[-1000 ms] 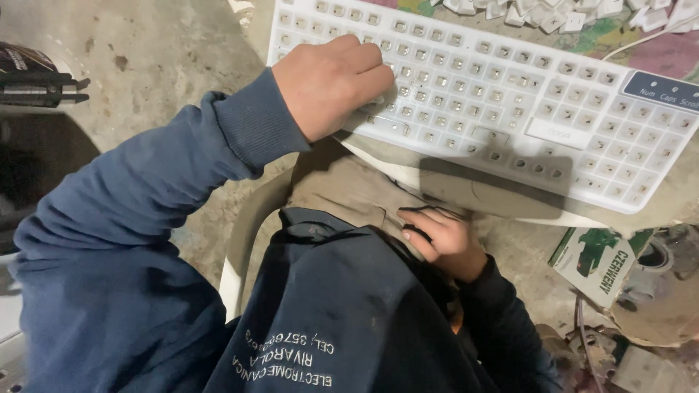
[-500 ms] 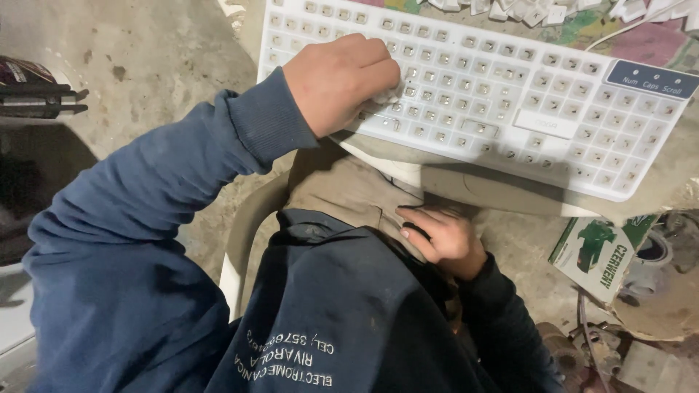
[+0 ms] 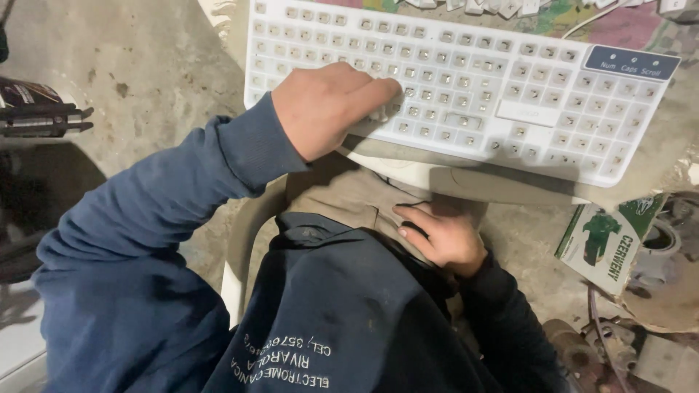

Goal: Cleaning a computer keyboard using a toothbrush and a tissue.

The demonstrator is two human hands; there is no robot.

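Head view. Your left hand (image 3: 328,109) lies curled, knuckles up, on the lower left part of a white keyboard (image 3: 510,87); the fingertips press down among the key posts, and whether they pinch anything you cannot tell. The keyboard is stripped: nearly every position shows a bare square socket with a small grey stem instead of a cap, and a dark blue indicator panel sits at its upper right corner. It rests tilted on a pale rounded surface in front of your lap, its near edge overhanging your beige trousers (image 3: 342,200). Loose white keycaps (image 3: 480,6) lie in a heap beyond its far edge. Your right hand (image 3: 444,236) rests on your lap against the dark blue jacket (image 3: 349,320), fingers loosely bent, holding nothing visible. A green and white carton (image 3: 601,244) lies on the ground to the right.

Compared with half a second ago, the left hand has slid slightly rightward along the lower rows; the right hand has stayed put.
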